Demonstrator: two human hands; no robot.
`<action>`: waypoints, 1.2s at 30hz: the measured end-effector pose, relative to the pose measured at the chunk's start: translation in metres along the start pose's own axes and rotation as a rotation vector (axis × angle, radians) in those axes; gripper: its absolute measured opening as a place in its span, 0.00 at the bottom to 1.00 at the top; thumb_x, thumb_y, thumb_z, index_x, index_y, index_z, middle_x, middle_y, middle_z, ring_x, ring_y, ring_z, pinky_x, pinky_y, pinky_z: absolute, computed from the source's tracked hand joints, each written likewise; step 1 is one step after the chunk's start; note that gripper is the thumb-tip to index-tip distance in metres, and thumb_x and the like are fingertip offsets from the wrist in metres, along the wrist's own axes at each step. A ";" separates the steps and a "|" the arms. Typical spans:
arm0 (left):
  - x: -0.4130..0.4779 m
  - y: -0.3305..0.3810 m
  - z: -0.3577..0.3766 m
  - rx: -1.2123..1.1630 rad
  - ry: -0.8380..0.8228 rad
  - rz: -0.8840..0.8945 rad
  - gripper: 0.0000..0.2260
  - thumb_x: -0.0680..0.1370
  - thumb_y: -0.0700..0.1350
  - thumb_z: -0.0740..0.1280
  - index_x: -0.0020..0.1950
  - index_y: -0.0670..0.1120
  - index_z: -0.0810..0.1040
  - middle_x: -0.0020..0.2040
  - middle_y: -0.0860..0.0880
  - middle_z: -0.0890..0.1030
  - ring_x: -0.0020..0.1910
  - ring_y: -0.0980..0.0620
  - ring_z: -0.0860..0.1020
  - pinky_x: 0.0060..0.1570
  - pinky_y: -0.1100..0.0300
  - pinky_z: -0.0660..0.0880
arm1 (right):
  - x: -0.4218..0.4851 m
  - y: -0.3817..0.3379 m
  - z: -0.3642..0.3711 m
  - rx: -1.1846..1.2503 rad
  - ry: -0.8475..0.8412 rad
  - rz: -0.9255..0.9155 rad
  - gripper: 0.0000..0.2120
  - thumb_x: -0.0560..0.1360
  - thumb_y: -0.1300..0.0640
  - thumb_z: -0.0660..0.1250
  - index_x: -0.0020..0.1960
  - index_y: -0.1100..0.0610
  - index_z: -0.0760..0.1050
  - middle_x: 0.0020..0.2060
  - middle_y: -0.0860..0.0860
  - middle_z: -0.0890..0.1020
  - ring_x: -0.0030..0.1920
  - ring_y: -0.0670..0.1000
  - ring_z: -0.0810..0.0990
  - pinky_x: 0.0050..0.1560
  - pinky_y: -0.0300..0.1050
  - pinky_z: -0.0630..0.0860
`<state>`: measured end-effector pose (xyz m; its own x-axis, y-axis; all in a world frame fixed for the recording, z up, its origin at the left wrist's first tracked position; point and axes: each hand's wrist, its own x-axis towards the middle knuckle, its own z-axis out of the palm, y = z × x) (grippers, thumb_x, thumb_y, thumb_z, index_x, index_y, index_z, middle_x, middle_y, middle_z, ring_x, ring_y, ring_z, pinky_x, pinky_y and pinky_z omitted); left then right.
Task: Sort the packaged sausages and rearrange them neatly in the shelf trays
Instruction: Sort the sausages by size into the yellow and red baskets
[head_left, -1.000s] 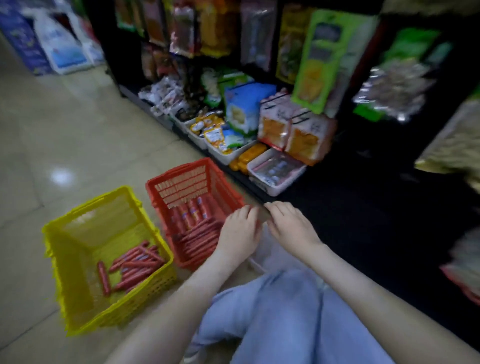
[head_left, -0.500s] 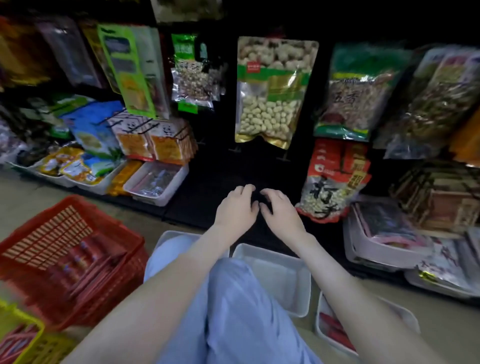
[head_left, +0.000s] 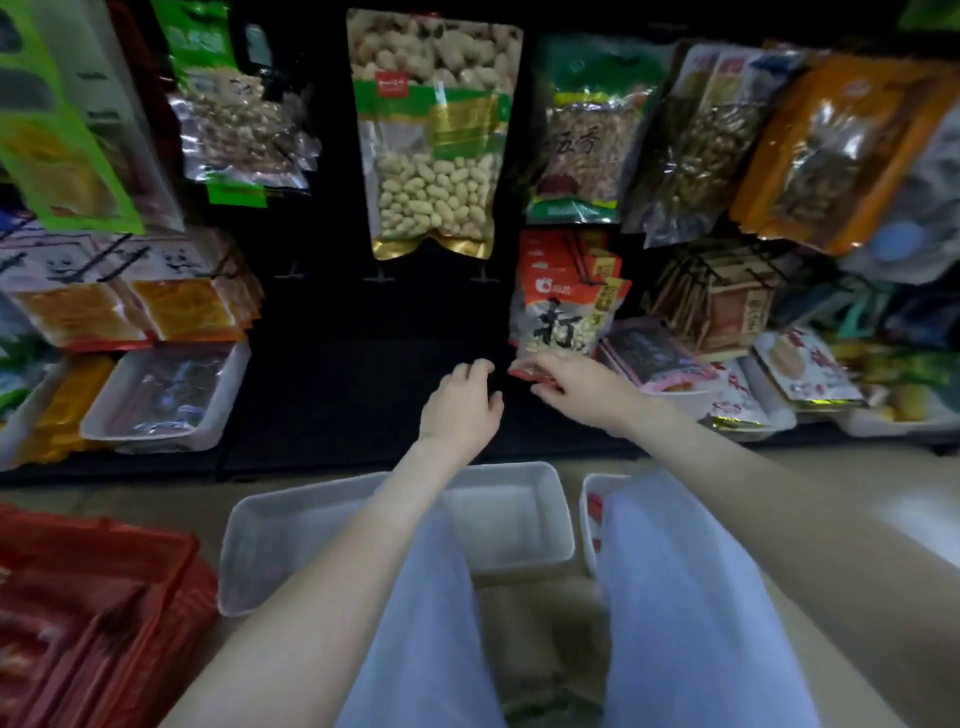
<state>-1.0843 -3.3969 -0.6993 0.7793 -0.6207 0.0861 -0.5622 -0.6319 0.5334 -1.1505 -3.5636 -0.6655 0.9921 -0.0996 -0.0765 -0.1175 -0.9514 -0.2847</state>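
Closest to the camera, knees in pale blue trousers (head_left: 426, 649) are filling the bottom centre. Down at lower left a red basket (head_left: 174, 587) is sitting on the floor, with the packaged sausages (head_left: 62, 639) lying inside it as blurry red sticks; I cannot count them. Just past the knees a white tray (head_left: 291, 525) is lying on the floor, partly covered by the left forearm. A second white tray (head_left: 589, 488) is sitting just to its right, mostly hidden behind the right knee, with something red (head_left: 596, 512) showing inside; I cannot tell what it is.

Further out, both arms are reaching over the dark shelf (head_left: 353, 395). The left hand (head_left: 460, 397) is hovering above the shelf with its fingers loosely curled, grasping nothing. The right hand (head_left: 587, 387) is pinching the lower edge of a red bag (head_left: 561, 306) between thumb and fingers.

On the shelf at left, another white tray (head_left: 156, 441) is holding shiny packets, with orange packs (head_left: 176, 306) hanging just above it. At the back, a clear peanut bag (head_left: 434, 135) is hanging in the centre, with more snack bags hanging on either side.
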 end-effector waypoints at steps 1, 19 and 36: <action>0.005 0.009 0.011 0.001 -0.029 0.028 0.18 0.81 0.48 0.60 0.69 0.45 0.67 0.64 0.44 0.72 0.62 0.43 0.72 0.55 0.49 0.73 | -0.009 0.014 -0.007 -0.038 -0.032 0.028 0.20 0.80 0.54 0.61 0.71 0.56 0.66 0.66 0.54 0.72 0.67 0.54 0.69 0.63 0.44 0.66; 0.043 0.107 0.407 0.373 -0.793 0.250 0.29 0.79 0.41 0.60 0.78 0.46 0.52 0.77 0.46 0.54 0.74 0.44 0.59 0.71 0.51 0.60 | -0.177 0.344 0.228 -0.087 -0.413 0.409 0.33 0.79 0.57 0.60 0.78 0.55 0.47 0.76 0.53 0.57 0.76 0.54 0.55 0.75 0.52 0.54; 0.076 0.060 0.525 0.829 -0.813 0.676 0.29 0.79 0.43 0.60 0.77 0.46 0.51 0.64 0.44 0.68 0.64 0.45 0.68 0.64 0.52 0.65 | -0.145 0.406 0.333 -0.321 -0.277 0.308 0.15 0.65 0.53 0.75 0.50 0.54 0.79 0.43 0.50 0.81 0.41 0.51 0.79 0.39 0.45 0.75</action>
<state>-1.2036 -3.7258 -1.1022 0.0627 -0.8353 -0.5462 -0.9947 -0.0073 -0.1029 -1.3573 -3.8377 -1.0884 0.8598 -0.3494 -0.3723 -0.3392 -0.9359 0.0948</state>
